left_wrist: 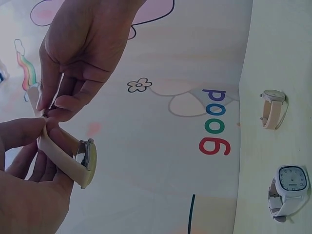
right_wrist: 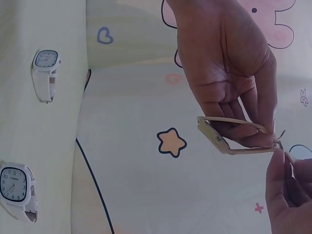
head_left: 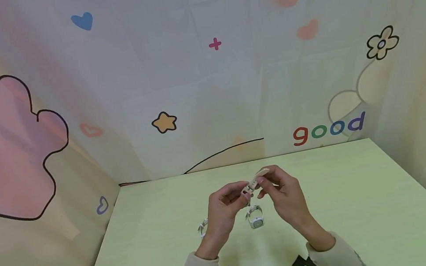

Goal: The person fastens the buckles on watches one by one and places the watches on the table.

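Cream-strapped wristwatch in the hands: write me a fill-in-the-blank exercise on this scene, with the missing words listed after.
1. Both hands, the left hand and the right hand, hold one cream-strapped wristwatch by its ____.
2. The number of other watches lying on the pale green table is ____.
3. The white square-faced watch has a dial of ____ shape.
4. The coloured word printed on the backdrop cloth reads ____.

Missing words: strap; two; square; good

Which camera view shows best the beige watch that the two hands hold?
The left wrist view: the beige watch is close, its case and strap clear, pinched by the left hand and right hand. The right wrist view shows it edge-on. In the head view it is tiny between the fingers.
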Motion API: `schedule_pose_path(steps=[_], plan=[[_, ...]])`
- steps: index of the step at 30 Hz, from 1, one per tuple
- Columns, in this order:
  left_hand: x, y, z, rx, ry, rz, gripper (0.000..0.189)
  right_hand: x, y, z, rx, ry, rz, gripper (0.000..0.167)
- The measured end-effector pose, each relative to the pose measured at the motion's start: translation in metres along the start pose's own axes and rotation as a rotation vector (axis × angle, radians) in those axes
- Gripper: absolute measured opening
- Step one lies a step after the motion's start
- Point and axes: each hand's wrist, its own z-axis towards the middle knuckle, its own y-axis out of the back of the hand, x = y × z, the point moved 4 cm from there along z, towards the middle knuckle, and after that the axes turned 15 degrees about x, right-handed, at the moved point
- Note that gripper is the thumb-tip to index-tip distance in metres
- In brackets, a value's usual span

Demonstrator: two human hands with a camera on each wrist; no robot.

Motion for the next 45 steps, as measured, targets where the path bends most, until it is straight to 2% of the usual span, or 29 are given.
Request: schedule_pose_path(steps=[6,14,22,28,45], plan=[[-0.0007,-0.0005,0.0001,0.007,-0.011,-0.010,0.027,-0.0006,0.0016,0.0000,0.000,-0.011,0.039,0.011],[0.0014,0.0000,0.0009,-0.030,-0.011,0.033,0.025,-0.0002,0.0004,-0.0002,-0.016,-0.023,0.050,0.010],[0.0016,0.0002,0.0018,-0.036,-0.028,0.010,0.024,0.0000,-0.0003,-0.0009,0.022,0.003,0.064,0.010],[0.0016,-0.0003,0.0009,-0.039,-0.037,0.001,0.024,-0.0006,-0.0005,-0.0021,0.023,-0.018,0.040,0.011],[0.0003,-0.0003,0.0002,-0.052,-0.002,-0.032,0.019,0.0007,-0.0021,-0.0037,0.030,-0.049,0.004,0.010]])
